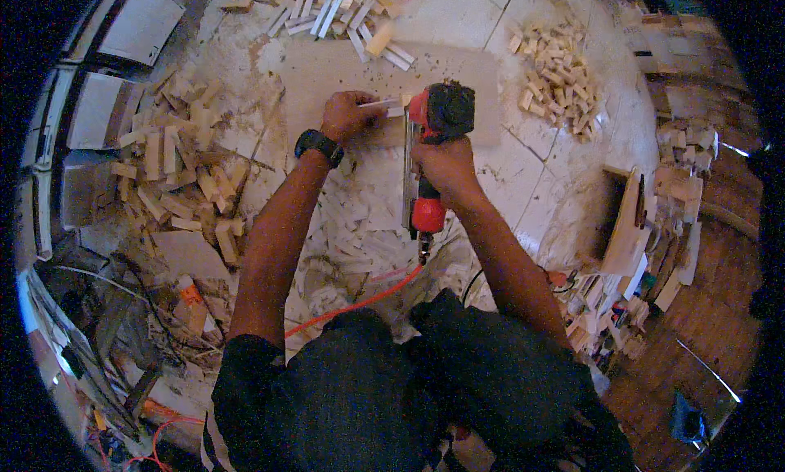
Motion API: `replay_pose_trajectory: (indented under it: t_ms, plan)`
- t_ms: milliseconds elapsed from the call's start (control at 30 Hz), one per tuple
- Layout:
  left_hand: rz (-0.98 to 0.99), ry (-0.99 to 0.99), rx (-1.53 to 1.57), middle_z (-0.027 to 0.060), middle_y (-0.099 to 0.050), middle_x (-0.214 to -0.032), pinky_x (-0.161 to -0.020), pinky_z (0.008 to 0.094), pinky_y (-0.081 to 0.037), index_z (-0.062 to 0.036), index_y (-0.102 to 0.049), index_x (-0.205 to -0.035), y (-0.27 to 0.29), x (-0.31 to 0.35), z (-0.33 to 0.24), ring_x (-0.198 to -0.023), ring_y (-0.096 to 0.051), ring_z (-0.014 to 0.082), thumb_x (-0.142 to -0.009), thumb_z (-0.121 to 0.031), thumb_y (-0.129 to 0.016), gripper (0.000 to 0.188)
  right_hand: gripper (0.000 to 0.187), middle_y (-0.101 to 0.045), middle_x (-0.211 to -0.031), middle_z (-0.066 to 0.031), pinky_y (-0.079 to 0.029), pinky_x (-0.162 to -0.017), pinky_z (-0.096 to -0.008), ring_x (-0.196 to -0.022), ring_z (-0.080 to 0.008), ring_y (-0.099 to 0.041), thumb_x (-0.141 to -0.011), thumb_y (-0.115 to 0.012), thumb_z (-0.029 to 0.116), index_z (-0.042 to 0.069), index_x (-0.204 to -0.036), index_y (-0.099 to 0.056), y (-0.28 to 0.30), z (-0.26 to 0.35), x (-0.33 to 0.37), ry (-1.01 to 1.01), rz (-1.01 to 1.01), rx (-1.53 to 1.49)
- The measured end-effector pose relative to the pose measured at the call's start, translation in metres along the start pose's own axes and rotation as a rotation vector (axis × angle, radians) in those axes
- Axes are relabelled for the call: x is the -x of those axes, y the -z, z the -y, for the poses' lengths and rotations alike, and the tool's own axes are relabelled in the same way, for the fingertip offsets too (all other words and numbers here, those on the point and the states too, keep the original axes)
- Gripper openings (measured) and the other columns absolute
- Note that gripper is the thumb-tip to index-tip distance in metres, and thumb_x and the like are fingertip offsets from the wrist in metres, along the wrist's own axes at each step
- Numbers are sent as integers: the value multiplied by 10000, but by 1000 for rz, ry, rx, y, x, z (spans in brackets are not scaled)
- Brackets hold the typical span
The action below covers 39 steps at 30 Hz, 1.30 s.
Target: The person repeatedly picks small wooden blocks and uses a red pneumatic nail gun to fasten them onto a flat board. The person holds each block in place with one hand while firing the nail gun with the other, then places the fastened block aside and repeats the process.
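Note:
My right hand [446, 171] is wrapped round the grip of a red and black pneumatic nail gun [450, 112]. Its nose rests at the end of a small pale wood strip [379, 104]. From the other side, my left hand [350, 117] pinches that strip, with fingers close to the nose. Both hands are above a flat brown board [315, 67] on the floor. An orange air hose [352, 304] runs from the gun's lower end toward the left. The exact contact between nose and wood is too small to make out.
Wood block piles lie to the left [176, 157] and far right [560, 75]. Beyond the board is a heap of joined strips [327, 14]. Offcuts [360, 235] cover the floor near my legs. An orange and white bottle [196, 304] stands at left, and an open wooden box [625, 222] at right.

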<state>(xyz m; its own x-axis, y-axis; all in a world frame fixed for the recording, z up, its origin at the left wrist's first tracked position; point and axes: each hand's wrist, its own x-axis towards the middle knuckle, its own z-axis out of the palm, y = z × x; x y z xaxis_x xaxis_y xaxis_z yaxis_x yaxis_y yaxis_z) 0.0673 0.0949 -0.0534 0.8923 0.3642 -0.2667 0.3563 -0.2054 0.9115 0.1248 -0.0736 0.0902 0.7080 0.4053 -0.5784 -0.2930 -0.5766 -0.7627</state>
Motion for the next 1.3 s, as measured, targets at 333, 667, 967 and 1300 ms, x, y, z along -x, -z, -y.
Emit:
replay_pose_trajectory:
  t_ms: [333, 667, 967, 1300]
  plan:
    - [-94, 130, 113, 78, -663, -698, -512, 286, -495, -37, -686, -913, 6, 6, -9, -543, -610, 131, -767, -242, -695, 252, 212, -536, -621, -47, -484, -464, -303, -501, -155, -546, -672, -614, -11, 31, -865, -536, 28, -19, 16, 55, -155, -375]
    - [-195, 86, 275, 121, -669, -851, -554, 293, -496, -3, -621, -998, -7, 71, -35, -674, -633, 170, -801, -277, -660, 339, 303, -561, -695, -52, -495, -483, -307, -516, -157, -554, -686, -609, -25, 36, -980, -566, 59, -39, 37, -43, -175, -477]
    - [-364, 205, 315, 127, -629, -743, -476, 276, -499, -2, -379, -1216, -31, 52, -41, -556, -599, 163, -677, -68, -783, 677, 319, -543, -701, -41, -502, -497, -307, -534, -157, -559, -693, -629, -22, 55, -991, -546, 48, -39, 41, 20, -43, -413]
    - [-350, 163, 177, 148, -642, -763, -461, 286, -501, -12, -410, -1191, -29, 39, -49, -575, -620, 169, -653, -79, -797, 666, 320, -555, -702, -43, -509, -510, -311, -548, -161, -576, -672, -638, -18, 50, -969, -539, 35, -33, 36, 35, -22, -381]
